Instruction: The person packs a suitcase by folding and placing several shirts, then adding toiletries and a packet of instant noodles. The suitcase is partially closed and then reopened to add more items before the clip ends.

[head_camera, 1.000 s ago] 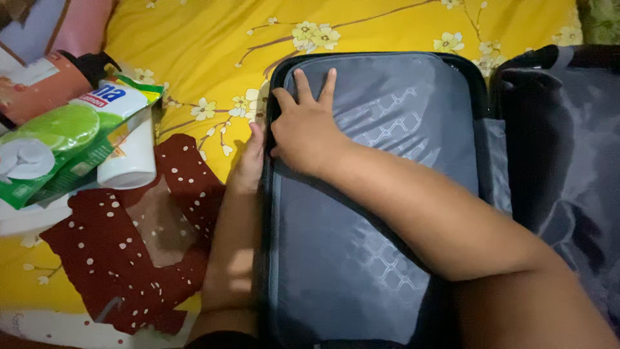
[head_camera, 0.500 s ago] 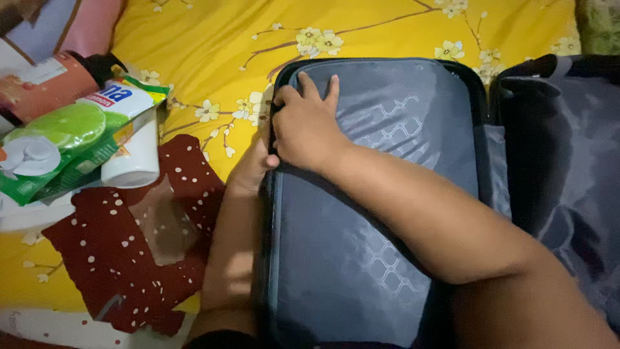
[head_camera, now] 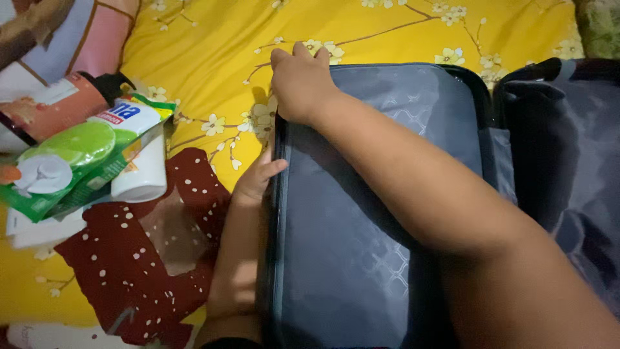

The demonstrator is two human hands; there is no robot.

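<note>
An open dark suitcase (head_camera: 483, 103) lies on a yellow flowered bedsheet (head_camera: 213, 45). A grey patterned divider panel (head_camera: 361, 258) covers its left half. My right hand (head_camera: 300, 81) reaches across that panel, and its fingers are curled over the panel's far left corner. What the fingertips pinch there is hidden. My left hand (head_camera: 255, 179) lies outside the case along its left rim, fingertips touching the rim and holding nothing.
The suitcase's other half (head_camera: 568, 148) lies open at the right. Left of the case are a dark red spotted cloth (head_camera: 135, 271), a green wipes pack (head_camera: 71, 161), a white tube (head_camera: 139, 184) and a brown pump bottle (head_camera: 58, 110).
My right hand has slid from lying flat on the panel up to its far left corner and curled its fingers. My left hand stays at the left rim.
</note>
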